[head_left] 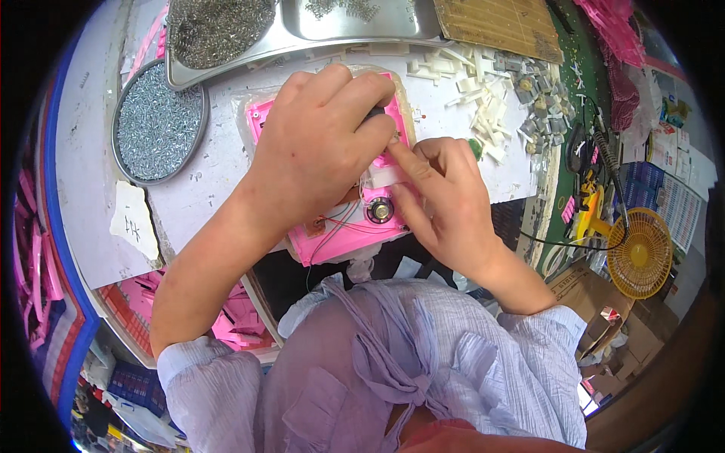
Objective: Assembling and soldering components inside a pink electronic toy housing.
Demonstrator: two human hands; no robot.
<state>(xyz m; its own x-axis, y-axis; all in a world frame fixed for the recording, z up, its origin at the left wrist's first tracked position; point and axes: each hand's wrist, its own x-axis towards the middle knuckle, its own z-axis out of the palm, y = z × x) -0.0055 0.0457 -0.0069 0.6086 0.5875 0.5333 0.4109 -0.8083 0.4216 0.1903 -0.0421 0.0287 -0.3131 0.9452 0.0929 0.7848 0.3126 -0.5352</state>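
Observation:
A pink plastic housing (336, 243) lies before me on a padded, plastic-covered support. Thin red and dark wires and a round silver-and-black speaker (380, 210) sit in its near half. Just beyond the speaker is a white plastic piece (384, 177). My left hand (321, 140) reaches over the far half, fingers curled down; a dark part shows under them, but what they grip is hidden. At the housing's right side, my right hand (447, 198) is partly closed, one fingertip meeting the left hand's fingers and the thumb by the speaker.
A round tray of small screws (160, 124) stands at left. Behind is a metal tray (302, 47) holding springs. Loose white plastic pieces (487, 98) and grey metal parts (538, 106) lie at right, beside cardboard (502, 24). A yellow fan (639, 253) stands far right; pink parts (238, 317) fill a drawer below.

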